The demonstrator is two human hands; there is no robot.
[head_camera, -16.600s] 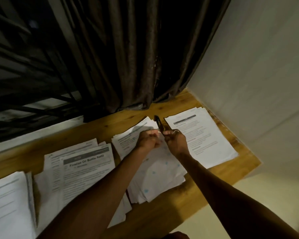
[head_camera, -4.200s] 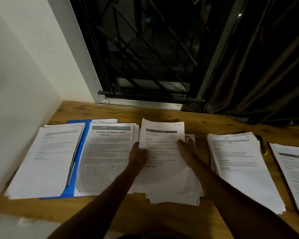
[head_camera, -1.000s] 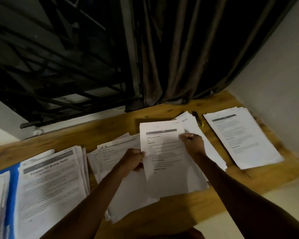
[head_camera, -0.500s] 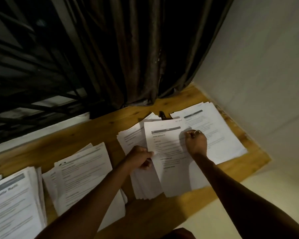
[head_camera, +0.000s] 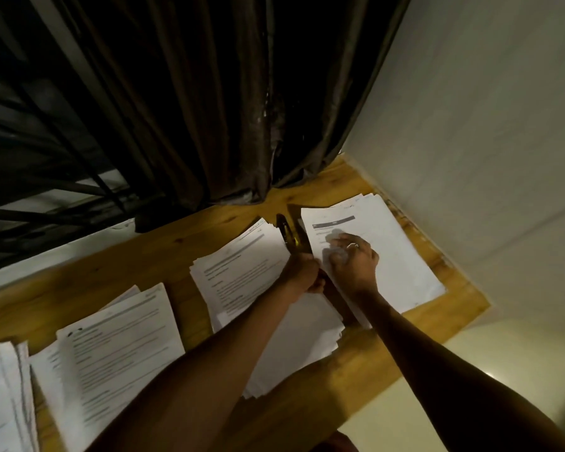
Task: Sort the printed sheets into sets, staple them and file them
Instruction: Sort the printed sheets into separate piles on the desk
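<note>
The printed sheet [head_camera: 336, 223] with a dark header bar lies on top of the rightmost stack [head_camera: 402, 265], near the wall. My left hand [head_camera: 302, 275] is closed on that sheet's left edge. Bent fingers of my right hand [head_camera: 353, 261], which wears a ring, press down on the sheet's upper part. A black stapler [head_camera: 287, 232] with a yellow mark lies in the gap between this stack and the middle stack [head_camera: 242, 272], just beyond my left hand. Two more stacks sit further left, a blurred one [head_camera: 111, 353] and one at the frame's edge [head_camera: 0, 402].
The wooden table [head_camera: 349, 370] ends at the wall [head_camera: 470, 141] on the right, and its front right corner lies just past the rightmost stack. A dark curtain [head_camera: 193, 109] hangs down to the table's back edge. Window bars [head_camera: 30, 141] stand at the back left.
Both hands have carried the sheet to the right, from over the middle stack onto the rightmost stack. The view has swung right with them.
</note>
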